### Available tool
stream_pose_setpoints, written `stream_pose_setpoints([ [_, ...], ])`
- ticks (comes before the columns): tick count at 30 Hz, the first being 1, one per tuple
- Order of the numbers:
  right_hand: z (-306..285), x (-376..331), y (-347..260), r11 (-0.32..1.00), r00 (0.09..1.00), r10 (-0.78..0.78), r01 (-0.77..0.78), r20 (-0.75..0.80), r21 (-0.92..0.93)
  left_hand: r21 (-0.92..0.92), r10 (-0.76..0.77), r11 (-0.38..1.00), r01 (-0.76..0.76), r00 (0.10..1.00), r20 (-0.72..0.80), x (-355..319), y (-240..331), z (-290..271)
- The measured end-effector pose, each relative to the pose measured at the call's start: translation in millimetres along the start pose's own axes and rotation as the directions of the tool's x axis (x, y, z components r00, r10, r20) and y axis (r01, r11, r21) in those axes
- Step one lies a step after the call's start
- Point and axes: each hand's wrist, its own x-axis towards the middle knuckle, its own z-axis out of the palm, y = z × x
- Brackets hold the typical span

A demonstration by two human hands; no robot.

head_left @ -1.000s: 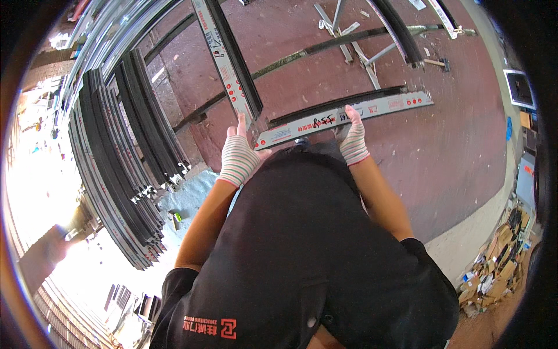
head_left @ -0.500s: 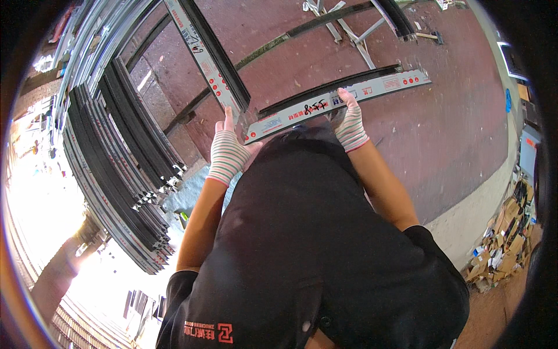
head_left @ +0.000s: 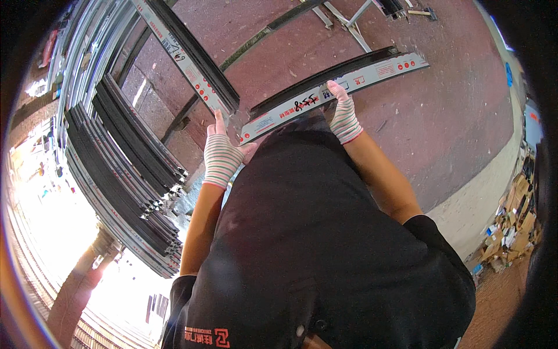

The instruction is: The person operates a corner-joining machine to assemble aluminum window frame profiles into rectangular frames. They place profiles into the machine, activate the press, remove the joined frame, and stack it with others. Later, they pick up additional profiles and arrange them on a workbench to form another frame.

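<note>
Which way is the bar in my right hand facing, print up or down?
Up: the bar shows red print to the camera, with the thumb of the right hand on it.

A short grey-and-black bar (head_left: pixel 311 102) forms a corner with a longer bar (head_left: pixel 181 59)

Person, short-sleeved black shirt (head_left: pixel 279 232), plain dark cloth. Left sleeve (head_left: pixel 181 294) and right sleeve (head_left: pixel 433 238) both black, both end around the elbow, forearms bare below. Red print (head_left: pixel 206 337) on left chest: squarish emblem plus lettering. Front has a pale round button (head_left: pixel 300 330) and a dark round button (head_left: pixel 321 324). Left hand (head_left: pixel 224 154) and right hand (head_left: pixel 344 113) wear matching knit gloves: whitish, thin greenish-grey stripes, reddish cuff edging, visible fingertips uncovered.
</note>
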Motion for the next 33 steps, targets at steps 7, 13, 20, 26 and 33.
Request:
stream_pose_setpoints([
  [7,-1,2,6,0.998,0.998,-0.058,0.057,0.007,0.041,-0.007,0.062,0.998,-0.062,0.998,-0.025,0,-1,-3],
  [13,-2,-2,7,0.997,1.000,-0.025,0.025,-0.005,0.079,-0.060,0.020,0.998,-0.018,0.999,0.028,5,-2,-3],
  [20,-5,0,11,0.989,0.999,-0.040,0.037,0.017,0.146,-0.073,0.022,0.997,-0.022,1.000,-0.009,3,2,-4],
  [26,-5,-3,10,0.995,1.000,-0.016,0.016,-0.004,0.094,0.010,0.087,0.996,-0.087,0.996,-0.015,4,1,-3],
  [33,0,-3,3,0.993,0.999,0.040,-0.043,0.026,0.114,-0.085,0.150,0.983,-0.165,0.975,-0.161,2,-7,13],
])
